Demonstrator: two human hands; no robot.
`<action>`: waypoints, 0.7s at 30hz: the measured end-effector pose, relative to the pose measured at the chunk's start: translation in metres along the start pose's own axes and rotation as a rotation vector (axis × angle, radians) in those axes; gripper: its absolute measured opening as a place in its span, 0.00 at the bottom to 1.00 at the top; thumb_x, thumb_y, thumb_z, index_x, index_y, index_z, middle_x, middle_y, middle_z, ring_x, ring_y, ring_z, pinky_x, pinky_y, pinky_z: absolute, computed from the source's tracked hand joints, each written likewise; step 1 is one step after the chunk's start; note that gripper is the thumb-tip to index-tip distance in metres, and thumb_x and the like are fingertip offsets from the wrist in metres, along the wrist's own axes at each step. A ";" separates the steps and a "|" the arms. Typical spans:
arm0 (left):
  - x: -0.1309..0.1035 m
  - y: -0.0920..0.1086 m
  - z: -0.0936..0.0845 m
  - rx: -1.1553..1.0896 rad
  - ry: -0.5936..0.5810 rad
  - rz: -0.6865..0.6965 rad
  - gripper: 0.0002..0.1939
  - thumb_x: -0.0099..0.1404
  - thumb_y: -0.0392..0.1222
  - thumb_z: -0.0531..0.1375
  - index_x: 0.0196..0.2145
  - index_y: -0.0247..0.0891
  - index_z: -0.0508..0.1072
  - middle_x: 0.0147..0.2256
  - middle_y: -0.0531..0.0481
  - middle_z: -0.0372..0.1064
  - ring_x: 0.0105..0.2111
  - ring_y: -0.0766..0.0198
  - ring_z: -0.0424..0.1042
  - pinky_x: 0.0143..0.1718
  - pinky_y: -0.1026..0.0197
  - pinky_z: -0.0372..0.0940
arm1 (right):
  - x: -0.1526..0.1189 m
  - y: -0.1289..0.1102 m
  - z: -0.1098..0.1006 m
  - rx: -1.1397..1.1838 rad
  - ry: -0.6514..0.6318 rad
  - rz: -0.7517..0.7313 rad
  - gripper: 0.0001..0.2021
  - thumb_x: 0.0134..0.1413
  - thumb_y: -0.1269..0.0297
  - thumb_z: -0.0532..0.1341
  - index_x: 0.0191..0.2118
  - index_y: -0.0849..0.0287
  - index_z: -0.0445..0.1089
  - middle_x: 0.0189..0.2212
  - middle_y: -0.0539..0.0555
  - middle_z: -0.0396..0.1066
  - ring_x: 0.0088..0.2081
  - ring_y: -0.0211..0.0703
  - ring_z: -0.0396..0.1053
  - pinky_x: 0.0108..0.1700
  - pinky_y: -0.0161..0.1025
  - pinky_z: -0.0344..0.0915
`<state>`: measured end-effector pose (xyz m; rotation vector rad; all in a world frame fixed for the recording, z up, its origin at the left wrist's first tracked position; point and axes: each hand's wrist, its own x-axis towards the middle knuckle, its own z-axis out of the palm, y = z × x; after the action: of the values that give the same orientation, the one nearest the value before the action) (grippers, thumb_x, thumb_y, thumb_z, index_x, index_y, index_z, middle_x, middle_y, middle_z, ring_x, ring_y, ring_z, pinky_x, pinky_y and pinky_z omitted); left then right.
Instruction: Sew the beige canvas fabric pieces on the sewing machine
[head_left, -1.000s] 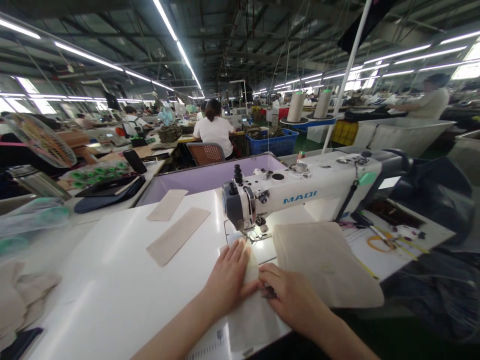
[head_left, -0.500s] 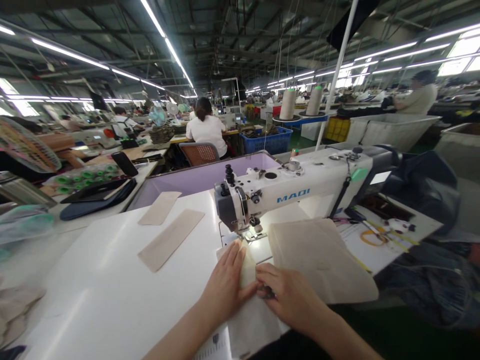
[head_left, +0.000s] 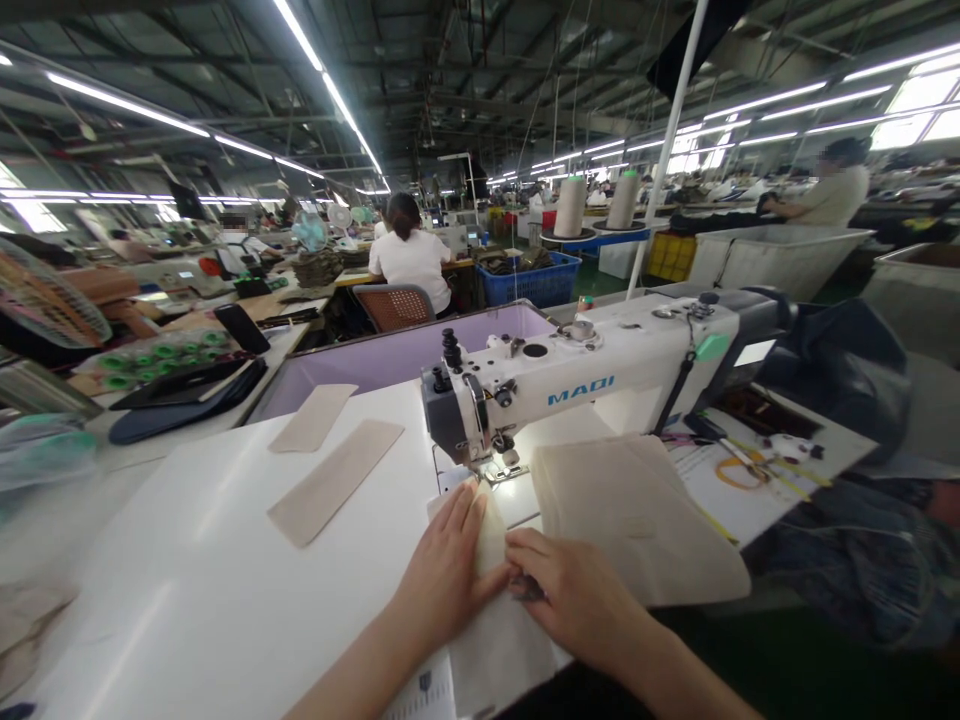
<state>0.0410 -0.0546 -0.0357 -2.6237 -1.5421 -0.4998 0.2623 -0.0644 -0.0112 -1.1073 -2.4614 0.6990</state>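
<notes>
My left hand (head_left: 448, 555) lies flat on a beige fabric piece (head_left: 501, 650), fingers stretched toward the presser foot of the white sewing machine (head_left: 577, 385). The fabric's far end is by the needle area, under a bright lamp. My right hand (head_left: 574, 590) is closed at the fabric's right edge, its fingertips close to my left thumb. Tucked in its curled fingers is a small dark metal tool (head_left: 527, 587), mostly hidden, so its kind is unclear. Right of the needle, a larger stack of beige fabric (head_left: 630, 520) rests under the machine arm.
Two loose beige strips (head_left: 337, 482) lie on the white table (head_left: 202, 600) at left. Scissors (head_left: 742, 460) and a yellow tape are on the right side. Behind the machine stands a lilac-lined bin (head_left: 390, 350). A co-worker in a white top (head_left: 412, 260) sits ahead.
The whole view has shifted slightly. Both hands keep nearly the same place on the fabric, and I see no clear movement of the fabric.
</notes>
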 end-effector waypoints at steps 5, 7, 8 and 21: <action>-0.001 -0.001 0.000 0.011 -0.009 0.006 0.39 0.67 0.61 0.60 0.65 0.30 0.62 0.65 0.29 0.59 0.65 0.40 0.61 0.61 0.40 0.65 | 0.000 -0.003 -0.002 -0.014 -0.026 0.006 0.20 0.59 0.71 0.60 0.58 0.59 0.67 0.56 0.55 0.72 0.50 0.49 0.74 0.51 0.40 0.68; -0.001 -0.001 0.001 0.006 -0.011 0.007 0.39 0.67 0.61 0.60 0.65 0.31 0.62 0.65 0.29 0.59 0.65 0.40 0.60 0.62 0.40 0.64 | 0.000 -0.005 -0.004 -0.014 -0.035 0.008 0.19 0.60 0.70 0.59 0.56 0.59 0.68 0.56 0.55 0.72 0.50 0.48 0.73 0.51 0.39 0.67; 0.000 -0.001 0.002 0.005 -0.014 0.006 0.39 0.67 0.61 0.60 0.65 0.31 0.62 0.65 0.29 0.59 0.66 0.40 0.60 0.62 0.40 0.64 | 0.000 -0.005 -0.005 -0.017 -0.039 0.007 0.17 0.60 0.70 0.59 0.54 0.58 0.69 0.55 0.54 0.72 0.50 0.48 0.73 0.51 0.39 0.67; -0.014 0.013 -0.022 0.000 -0.087 0.047 0.27 0.69 0.48 0.60 0.62 0.36 0.66 0.63 0.36 0.65 0.62 0.45 0.66 0.59 0.45 0.69 | -0.001 -0.008 -0.007 -0.116 -0.038 -0.025 0.08 0.62 0.65 0.58 0.45 0.56 0.70 0.49 0.53 0.73 0.44 0.46 0.74 0.44 0.38 0.66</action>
<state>0.0406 -0.0780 -0.0179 -2.7090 -1.4997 -0.3871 0.2617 -0.0671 -0.0008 -1.1117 -2.5716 0.5814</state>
